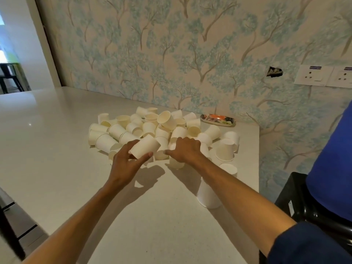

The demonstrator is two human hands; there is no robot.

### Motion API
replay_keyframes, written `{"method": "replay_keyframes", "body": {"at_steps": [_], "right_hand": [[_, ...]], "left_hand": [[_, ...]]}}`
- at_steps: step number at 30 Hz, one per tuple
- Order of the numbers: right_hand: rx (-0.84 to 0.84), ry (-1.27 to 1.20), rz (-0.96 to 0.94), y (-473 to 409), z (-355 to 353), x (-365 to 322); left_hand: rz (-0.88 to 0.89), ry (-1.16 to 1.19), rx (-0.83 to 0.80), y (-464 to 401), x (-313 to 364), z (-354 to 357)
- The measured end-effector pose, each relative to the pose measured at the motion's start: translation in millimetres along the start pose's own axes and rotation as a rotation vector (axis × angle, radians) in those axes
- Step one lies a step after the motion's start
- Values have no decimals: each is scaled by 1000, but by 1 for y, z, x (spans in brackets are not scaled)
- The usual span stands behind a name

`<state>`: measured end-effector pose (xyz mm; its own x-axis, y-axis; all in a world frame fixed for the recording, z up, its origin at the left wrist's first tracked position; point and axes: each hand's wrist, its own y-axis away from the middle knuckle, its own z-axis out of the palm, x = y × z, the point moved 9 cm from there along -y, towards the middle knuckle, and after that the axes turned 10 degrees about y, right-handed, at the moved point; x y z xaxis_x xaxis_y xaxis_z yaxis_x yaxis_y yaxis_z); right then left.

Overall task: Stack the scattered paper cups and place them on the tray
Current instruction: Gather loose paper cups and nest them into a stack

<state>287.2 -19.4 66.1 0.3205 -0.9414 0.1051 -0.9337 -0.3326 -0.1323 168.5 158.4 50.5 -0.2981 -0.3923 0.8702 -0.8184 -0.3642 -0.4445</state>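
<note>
A heap of several white paper cups (152, 126) lies scattered on the white table (57, 140) near the wall. My left hand (125, 162) holds one white paper cup (145, 146) on its side, just off the heap's near edge. My right hand (185, 150) rests palm down on cups at the heap's front, fingers curled over one; what it grips is hidden. An upside-down stack of cups (207, 195) stands under my right forearm. The patterned tray (219, 120) sits behind the heap, by the wall.
The table's right edge (258, 168) runs close to the cups. Beyond it are a black object (297, 202) and a person's blue sleeve (331, 168). Wall sockets (314, 75) sit at the right. A dark stool (9, 77) stands far left.
</note>
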Motion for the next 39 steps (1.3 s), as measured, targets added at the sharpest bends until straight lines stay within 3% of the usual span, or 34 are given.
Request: {"method": "replay_keyframes", "body": {"at_steps": [5, 9, 12, 15, 20, 24, 26, 28, 30, 32, 33, 36, 39], "right_hand": [[-66, -134, 107, -6, 20, -6], [-66, -314, 137, -4, -6, -1], [50, -552, 61, 3, -53, 8], [15, -712, -104, 9, -74, -4], [20, -785, -230, 3, -79, -39], [-71, -729, -278, -7, -54, -76], [-71, -871, -185, -13, -45, -78], [53, -1006, 30, -19, -37, -60], [221, -740, 209, -21, -23, -37], [182, -399, 299, -22, 8, -32], [124, -342, 318, -22, 26, -34], [65, -442, 355, -18, 55, -39], [183, -625, 415, -12, 49, -30]], "left_hand": [[-43, 30, -95, -19, -18, 0], [-96, 111, -140, -35, -31, -5], [-156, 214, -139, -46, -37, -10], [-170, 286, -191, -52, -36, -6], [-183, 411, -348, -50, -28, 9], [-218, 505, -422, -47, -26, 10], [-255, 546, -404, -48, -31, 6], [-305, 569, -346, -50, -37, -3], [-334, 572, -297, -51, -43, -10], [-339, 569, -268, -49, -45, -14], [-339, 570, -255, -49, -46, -16], [-336, 569, -235, -49, -49, -19], [-314, 547, -234, -52, -49, -23]]}}
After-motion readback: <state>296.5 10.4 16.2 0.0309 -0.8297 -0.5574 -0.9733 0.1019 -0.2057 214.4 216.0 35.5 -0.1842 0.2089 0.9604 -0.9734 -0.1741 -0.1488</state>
